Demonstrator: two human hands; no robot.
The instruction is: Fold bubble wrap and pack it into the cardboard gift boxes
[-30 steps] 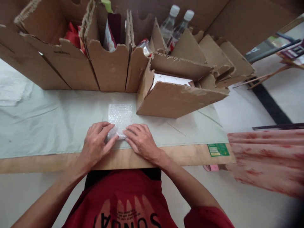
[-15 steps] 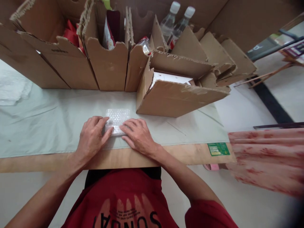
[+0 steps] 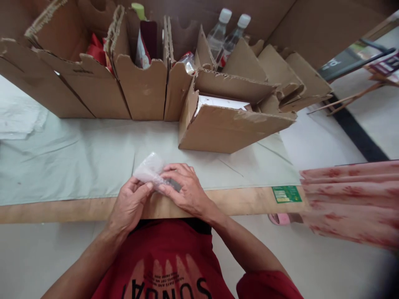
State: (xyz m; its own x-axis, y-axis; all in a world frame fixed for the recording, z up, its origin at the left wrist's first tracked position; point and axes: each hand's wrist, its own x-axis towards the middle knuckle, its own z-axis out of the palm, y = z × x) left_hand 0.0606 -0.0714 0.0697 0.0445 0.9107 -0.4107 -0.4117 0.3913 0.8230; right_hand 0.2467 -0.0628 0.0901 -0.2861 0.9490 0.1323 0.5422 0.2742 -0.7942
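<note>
A small bubble wrap pouch (image 3: 150, 167) is tilted up off the cloth near the table's front edge, between my two hands. My left hand (image 3: 132, 200) pinches its lower left side, thumb on top and fingers underneath. On the other side my right hand (image 3: 183, 187) grips the pouch's right end between thumb and fingers. A greyish part shows between the right thumb and forefinger; whether it belongs to the pouch or lies inside, I cannot tell.
Cardboard bins (image 3: 141, 93) line the back, holding red packets, a carton and two clear bottles (image 3: 218, 33). One cardboard box (image 3: 233, 131) juts forward at the right. Clear plastic sheets (image 3: 20, 116) lie at far left. A green label (image 3: 286, 194) marks the wooden edge.
The bubble wrap pouch lay flat under both hands; now it is lifted, tilted and turned. Both hands have come closer to the body, their fingers closed on it.
</note>
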